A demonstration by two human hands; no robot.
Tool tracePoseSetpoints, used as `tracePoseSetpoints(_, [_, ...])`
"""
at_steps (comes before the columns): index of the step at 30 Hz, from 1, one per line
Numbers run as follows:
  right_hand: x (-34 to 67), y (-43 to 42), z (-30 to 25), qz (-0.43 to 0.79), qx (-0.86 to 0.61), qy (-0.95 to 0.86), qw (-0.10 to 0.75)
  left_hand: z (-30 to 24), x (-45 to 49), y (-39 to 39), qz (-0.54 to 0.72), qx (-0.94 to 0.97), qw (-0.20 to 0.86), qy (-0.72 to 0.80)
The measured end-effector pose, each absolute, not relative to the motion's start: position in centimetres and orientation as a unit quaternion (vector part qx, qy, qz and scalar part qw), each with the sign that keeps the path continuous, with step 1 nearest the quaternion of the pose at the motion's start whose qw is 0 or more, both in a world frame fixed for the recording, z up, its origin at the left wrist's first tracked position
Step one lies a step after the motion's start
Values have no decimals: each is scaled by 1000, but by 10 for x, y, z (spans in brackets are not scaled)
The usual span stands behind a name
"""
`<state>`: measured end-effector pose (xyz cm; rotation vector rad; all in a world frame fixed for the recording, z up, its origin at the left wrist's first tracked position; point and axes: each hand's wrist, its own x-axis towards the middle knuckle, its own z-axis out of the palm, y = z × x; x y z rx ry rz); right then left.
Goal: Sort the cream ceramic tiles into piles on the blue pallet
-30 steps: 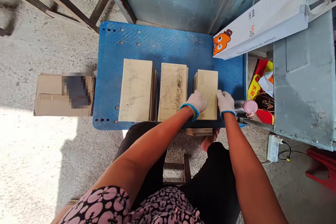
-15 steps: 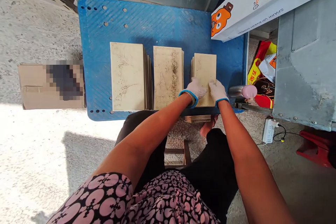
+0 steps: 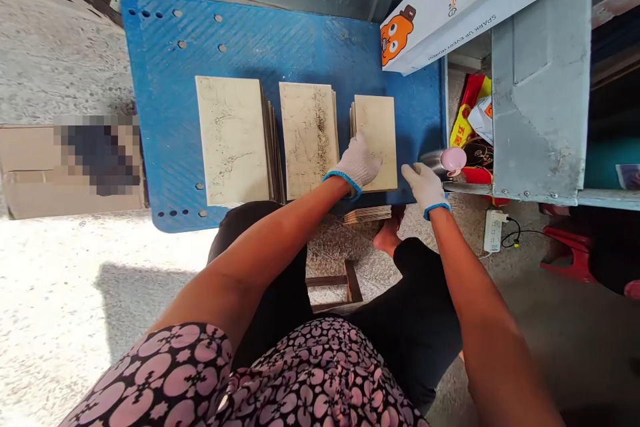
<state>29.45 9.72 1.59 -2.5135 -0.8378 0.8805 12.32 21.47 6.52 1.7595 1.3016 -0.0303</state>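
Left hand [image 3: 356,163] flat on right stack [image 3: 379,113]; blue board [image 3: 165,80] bears two more.

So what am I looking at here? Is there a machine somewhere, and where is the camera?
No machine is at work here. These are a person's two gloved hands, filmed by a camera worn on the head, so you look down over the arms and lap. On the blue table lie three stacks of thin pale boards: the left stack, the middle stack and the right stack. The left hand rests flat on the right stack without gripping anything. The right hand is open near the table's edge, beside a pink-capped flask. A white paper bag sits at the far right corner.
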Motion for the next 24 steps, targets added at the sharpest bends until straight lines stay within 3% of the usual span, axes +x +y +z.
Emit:
tracePoseSetpoints(8, [246, 27, -14, 343, -895, -208, 196, 83, 115, 187, -19, 705, 484, 518])
tracePoseSetpoints(14, [218, 9, -29, 388, -887, -175, 179, 65, 94, 133, -1, 655, 560, 508])
tracePoseSetpoints(20, [203, 7, -38, 400, -887, -150, 173, 44, 66, 104, -154, 657, 516, 527])
tracePoseSetpoints(24, [193, 7, -41, 378, -888, -130, 227, 31, 62, 105, -194, 688, 464, 523])
